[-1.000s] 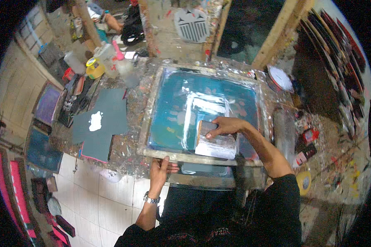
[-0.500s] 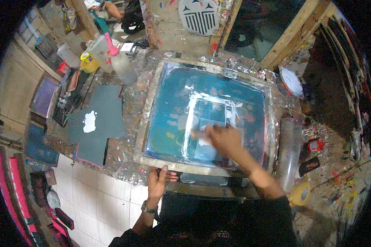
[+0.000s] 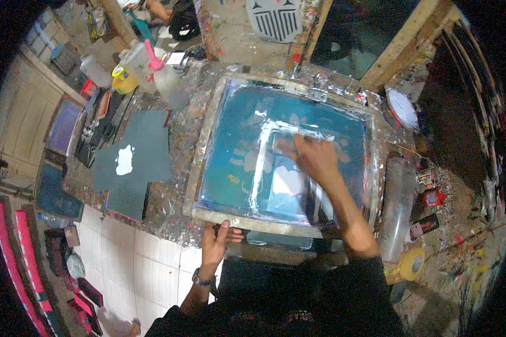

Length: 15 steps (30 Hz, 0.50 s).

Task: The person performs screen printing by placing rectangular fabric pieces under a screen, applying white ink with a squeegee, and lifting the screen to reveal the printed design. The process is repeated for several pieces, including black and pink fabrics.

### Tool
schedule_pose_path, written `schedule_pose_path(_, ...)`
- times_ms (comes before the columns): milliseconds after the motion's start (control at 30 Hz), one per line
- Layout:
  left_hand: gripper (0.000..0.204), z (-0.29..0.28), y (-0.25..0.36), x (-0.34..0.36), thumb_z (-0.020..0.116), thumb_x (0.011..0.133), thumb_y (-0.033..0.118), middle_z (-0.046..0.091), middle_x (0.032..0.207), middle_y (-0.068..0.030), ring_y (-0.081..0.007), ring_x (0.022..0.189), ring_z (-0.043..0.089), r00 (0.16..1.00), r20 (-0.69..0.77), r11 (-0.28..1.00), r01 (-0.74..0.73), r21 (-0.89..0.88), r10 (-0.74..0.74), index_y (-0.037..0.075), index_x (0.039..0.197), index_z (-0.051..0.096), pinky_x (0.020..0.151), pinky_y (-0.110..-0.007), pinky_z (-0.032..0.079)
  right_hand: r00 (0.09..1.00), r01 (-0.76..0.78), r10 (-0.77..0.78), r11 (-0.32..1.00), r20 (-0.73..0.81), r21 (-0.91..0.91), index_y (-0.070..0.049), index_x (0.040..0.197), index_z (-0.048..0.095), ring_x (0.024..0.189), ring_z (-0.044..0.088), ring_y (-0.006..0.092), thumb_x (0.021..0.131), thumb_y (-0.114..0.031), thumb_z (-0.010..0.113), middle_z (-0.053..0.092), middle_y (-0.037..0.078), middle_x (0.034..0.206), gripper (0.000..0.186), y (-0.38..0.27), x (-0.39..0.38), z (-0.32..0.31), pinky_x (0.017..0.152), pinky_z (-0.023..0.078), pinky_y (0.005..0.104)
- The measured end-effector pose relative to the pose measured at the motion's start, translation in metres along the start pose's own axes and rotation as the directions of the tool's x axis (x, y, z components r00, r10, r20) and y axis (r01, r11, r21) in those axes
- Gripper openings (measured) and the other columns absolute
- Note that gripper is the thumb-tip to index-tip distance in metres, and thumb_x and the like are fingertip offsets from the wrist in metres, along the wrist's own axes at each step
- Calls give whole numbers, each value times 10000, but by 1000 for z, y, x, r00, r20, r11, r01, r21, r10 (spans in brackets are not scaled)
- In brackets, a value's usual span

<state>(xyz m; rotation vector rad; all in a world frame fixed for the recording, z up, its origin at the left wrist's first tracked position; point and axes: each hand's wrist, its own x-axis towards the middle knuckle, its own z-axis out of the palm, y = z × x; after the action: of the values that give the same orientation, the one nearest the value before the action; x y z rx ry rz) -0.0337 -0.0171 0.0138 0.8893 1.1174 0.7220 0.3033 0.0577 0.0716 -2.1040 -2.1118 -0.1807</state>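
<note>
Around the wooden-framed printing screen the paint-spattered workbench is crowded: a dark cut sheet with a white blotch lies to its left, a yellow tub and a clear squeeze bottle with a pink cap stand at the far left corner, a clear plastic roll lies along the right side, and a roll of yellow tape sits near the lower right. Nothing lies between the person and the screen.

Half a second ago the right hand was pressing lower on the blue mesh; it has since slid up toward the far edge, leaving a wider band of white ink (the streaks run down the middle).

The right hand reaches forward with the arm nearly straight, fingers closed over a squeegee pressed onto the mesh. The left hand pinches the near rail of the frame, thumb on top, wrist bearing a watch.
</note>
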Motion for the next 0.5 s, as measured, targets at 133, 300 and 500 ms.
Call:
schedule_pose_path(133, 328, -7, -4, -14, 551, 1060, 271, 685, 923, -243, -315, 780, 734, 998, -23, 998, -65, -23, 65, -25, 1115, 421, 702, -401, 629, 993, 119, -119, 993, -25, -22, -125, 975, 539, 629, 701, 289, 906, -257, 616, 683, 117, 837, 168, -69, -87, -9, 560, 551, 438)
schedule_pose_path(300, 288, -4, -14, -7, 541, 1064, 249, 686, 930, -241, -294, 809, 731, 981, 3, 981, -196, 15, 196, -19, 1104, 442, 727, -396, 627, 996, 60, -63, 998, 71, 33, -92, 976, 570, 789, 707, 272, 840, -359, 721, 651, 85, 900, 335, -96, -137, -23, 733, 537, 443)
schedule_pose_path(500, 256, -8, -2, -15, 529, 1068, 250, 685, 889, -231, -282, 718, 718, 917, -40, 915, -398, -61, 396, 19, 1086, 420, 628, -379, 613, 966, -57, 60, 998, -253, 20, -72, 1010, 645, 879, 634, 280, 836, -548, 736, 629, 95, 935, 515, -107, -121, -81, 966, 345, 547)
